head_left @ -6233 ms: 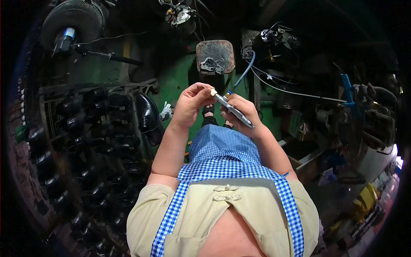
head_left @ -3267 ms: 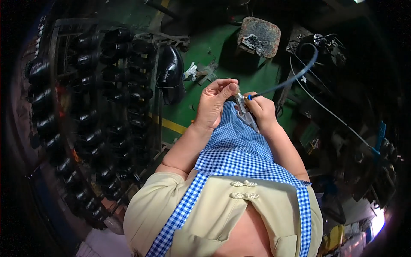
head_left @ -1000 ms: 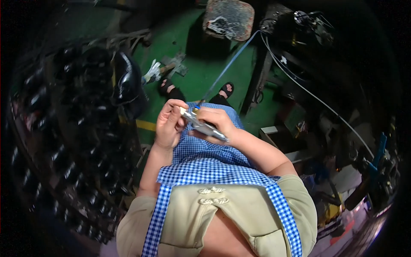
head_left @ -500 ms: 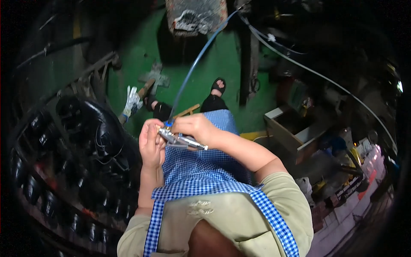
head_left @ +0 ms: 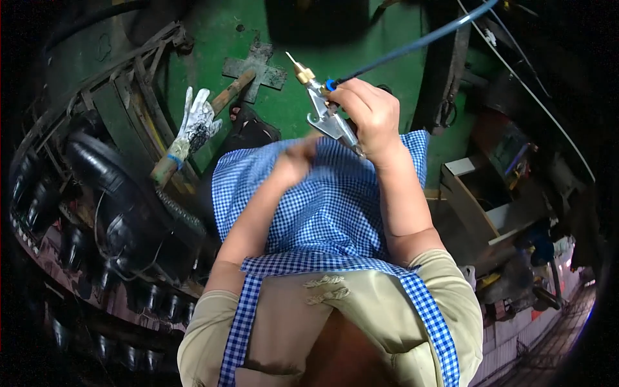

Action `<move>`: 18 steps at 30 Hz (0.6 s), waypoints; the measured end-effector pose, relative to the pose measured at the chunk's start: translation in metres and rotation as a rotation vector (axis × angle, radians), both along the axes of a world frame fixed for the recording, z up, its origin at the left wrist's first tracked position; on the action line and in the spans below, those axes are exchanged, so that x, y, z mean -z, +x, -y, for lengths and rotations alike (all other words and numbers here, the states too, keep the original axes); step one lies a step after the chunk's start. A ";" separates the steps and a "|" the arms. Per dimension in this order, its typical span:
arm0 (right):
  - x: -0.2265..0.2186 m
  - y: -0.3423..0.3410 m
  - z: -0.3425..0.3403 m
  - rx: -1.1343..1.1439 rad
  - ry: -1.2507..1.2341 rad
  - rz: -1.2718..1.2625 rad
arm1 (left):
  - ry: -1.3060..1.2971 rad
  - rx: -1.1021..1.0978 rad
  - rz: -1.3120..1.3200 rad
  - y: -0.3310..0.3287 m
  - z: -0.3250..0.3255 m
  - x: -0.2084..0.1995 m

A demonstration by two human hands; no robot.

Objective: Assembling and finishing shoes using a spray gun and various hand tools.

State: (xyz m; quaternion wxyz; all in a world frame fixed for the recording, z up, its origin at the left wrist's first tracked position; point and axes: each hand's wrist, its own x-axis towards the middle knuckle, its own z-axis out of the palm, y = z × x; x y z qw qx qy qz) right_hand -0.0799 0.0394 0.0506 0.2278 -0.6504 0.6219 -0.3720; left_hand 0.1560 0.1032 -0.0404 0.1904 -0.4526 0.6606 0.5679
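In front of my apron, my right hand (head_left: 373, 115) grips a silver spray gun (head_left: 321, 106) with a brass tip and a thin needle-like point. The tip points up and to the left. From a blue fitting on the gun, a blue air hose (head_left: 419, 42) rises toward the upper right. My left hand (head_left: 296, 161) is below and left of the gun, apart from it. Motion smears its fingers, so their pose is unclear. The blue checked apron (head_left: 309, 206) spreads over my lap.
A white and dark glove (head_left: 198, 119) sits on a wooden pole near a metal cross-shaped base (head_left: 258, 69) on the green floor (head_left: 200, 61). Black boots (head_left: 116, 213) stand in rows at left. A wooden box (head_left: 474, 203) stands at right.
My right hand has lifted the spray gun up and to the right, its tip now exposed. My left hand has let go and moved down and right. The view has shifted.
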 end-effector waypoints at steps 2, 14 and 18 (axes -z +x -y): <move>0.025 0.005 -0.010 0.004 0.018 -0.028 | 0.280 0.780 0.158 0.029 -0.060 0.029; 0.026 0.034 -0.037 -0.071 -0.016 0.099 | -0.150 0.192 -0.281 0.042 -0.072 0.136; 0.010 0.052 -0.054 0.006 -0.133 0.141 | -0.274 0.219 -0.267 0.013 -0.048 0.086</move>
